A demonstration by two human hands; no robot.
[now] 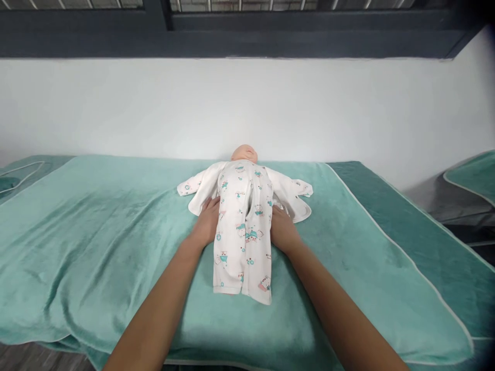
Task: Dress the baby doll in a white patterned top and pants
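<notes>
A baby doll (244,153) lies on its back, head toward the wall. White printed pants (243,232) lie over its body, the legs pointing toward me. Beneath them a white top (284,188) spreads out to both sides, sleeves outstretched. My left hand (209,219) is at the left edge of the pants, with its fingertips at the cloth and partly hidden. On the right edge, my right hand (283,226) reaches partly under the pants and top, and its fingers are mostly covered. What either hand grips cannot be made out.
A green blanket (116,247) with folds at the left covers the bed. Behind it stand a white wall (247,103) and a dark window frame (247,41). A white cord (29,178) lies at the far left.
</notes>
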